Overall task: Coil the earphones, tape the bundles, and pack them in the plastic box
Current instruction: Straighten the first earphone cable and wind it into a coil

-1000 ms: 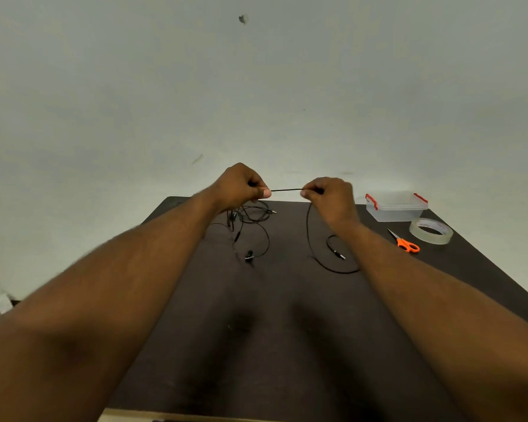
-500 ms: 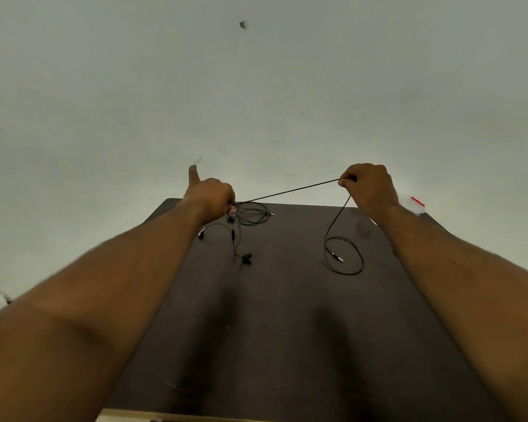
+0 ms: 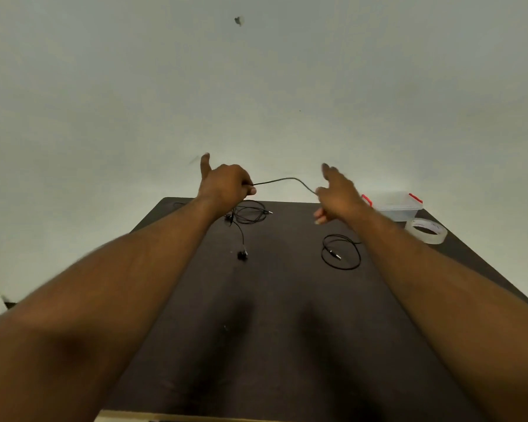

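Slack now where half a second ago the cable ran taut — the right hand (image 3: 337,193) has swung back in toward the left hand (image 3: 226,187), and the stretch of black earphone cable (image 3: 287,180) between them sags into a soft arch. Plastic box and tape roll, hidden behind the right arm a moment ago, are back in sight.

Left hand is fisted round the cable with one finger sticking straight up. Right hand looks loose, fingers extended forward; the cable reaches its thumb side, but whether it pinches there or just rests is too blurred to call — I cannot tell.

Below, on the dark table (image 3: 272,345), the plug end lies in a loose loop (image 3: 341,252) near the right forearm, and a tangle of cable (image 3: 250,211) with an earbud (image 3: 242,255) trailing sits under the left wrist.

Risks from here, as I read it: if that right hand isn't truly gripping, the span drops and the wrap has to restart. The trailing earbud strand could snag in the tangle as cable is drawn up, knotting the coil. A sharp pull might drag the plug loop off toward the table edge.

Far right, the clear plastic box (image 3: 393,205) with red clips, lid on, and the clear tape roll (image 3: 426,230) just beside it. Faint marks inside the roll's core — not legible. No brand readable anywhere.
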`<state>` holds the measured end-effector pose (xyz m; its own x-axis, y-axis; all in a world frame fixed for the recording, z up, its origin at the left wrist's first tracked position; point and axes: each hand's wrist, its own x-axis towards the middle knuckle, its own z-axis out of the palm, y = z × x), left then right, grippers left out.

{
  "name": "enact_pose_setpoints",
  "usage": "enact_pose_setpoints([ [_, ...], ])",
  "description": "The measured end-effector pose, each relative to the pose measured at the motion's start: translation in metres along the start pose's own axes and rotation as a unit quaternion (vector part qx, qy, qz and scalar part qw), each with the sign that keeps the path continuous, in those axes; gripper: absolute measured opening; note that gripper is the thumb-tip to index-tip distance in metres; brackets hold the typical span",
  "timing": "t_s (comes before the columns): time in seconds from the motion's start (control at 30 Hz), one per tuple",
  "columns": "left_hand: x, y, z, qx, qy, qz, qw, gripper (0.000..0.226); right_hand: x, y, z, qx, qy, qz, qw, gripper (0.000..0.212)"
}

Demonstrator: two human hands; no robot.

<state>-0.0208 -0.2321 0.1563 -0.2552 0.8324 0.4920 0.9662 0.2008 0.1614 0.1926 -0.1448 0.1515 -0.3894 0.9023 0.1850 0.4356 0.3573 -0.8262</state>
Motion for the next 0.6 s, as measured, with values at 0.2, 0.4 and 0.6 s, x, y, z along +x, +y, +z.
enact_pose_setpoints([
  [0.2, 0.006, 0.032, 0.0, -0.016, 0.019, 0.014, 1.0, 0.021, -0.007, -0.025, 0.041, 0.064, 0.008, -0.13, 0.989, 0.051],
  [0.4, 0.003, 0.033, -0.004, 0.013, 0.022, 0.051, 0.998, 0.02, 0.002, -0.019, 0.029, 0.024, 0.05, -0.165, 0.985, 0.014],
  [0.6, -0.003, 0.035, -0.004, 0.051, 0.032, 0.072, 0.996, 0.027, 0.002, -0.016, 0.026, -0.026, 0.037, -0.209, 0.977, 0.017],
])
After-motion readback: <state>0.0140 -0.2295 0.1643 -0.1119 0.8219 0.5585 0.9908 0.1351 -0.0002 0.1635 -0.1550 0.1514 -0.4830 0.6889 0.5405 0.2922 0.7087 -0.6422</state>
